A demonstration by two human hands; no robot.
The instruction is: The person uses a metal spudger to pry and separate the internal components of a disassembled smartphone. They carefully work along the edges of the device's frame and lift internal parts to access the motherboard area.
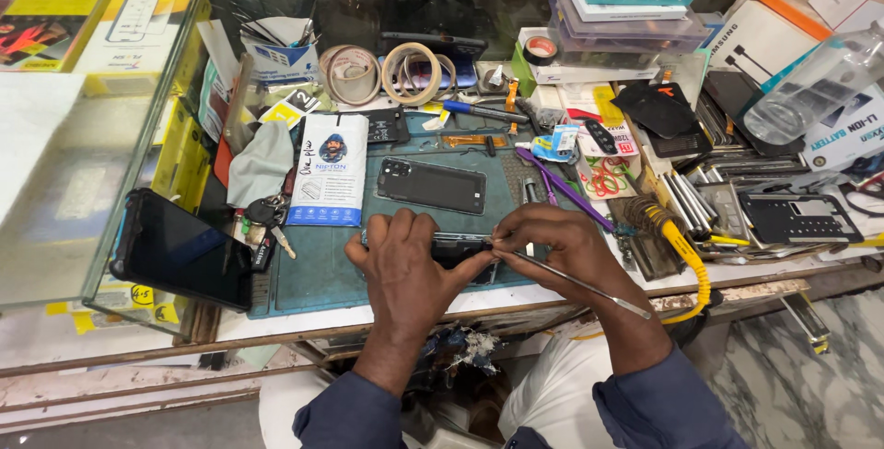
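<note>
Here, the left hand (405, 260) is pressing down on a dark, flat opened phone (459, 248) lying at the near edge of the teal rubber work mat (318, 265) on the table (276, 320), its fingers curled together over the phone's edge. The right hand (552, 244) is pinching a thin metal prying tool (580, 285) between thumb and fingertips, its tip meeting the phone. Just beyond, a black phone back cover (431, 184) is lying flat on the mat.

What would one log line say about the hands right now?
left hand: steadies dark phone on green mat | right hand: holds thin metal tool at phone's edge | phone back cover: lies behind
</note>
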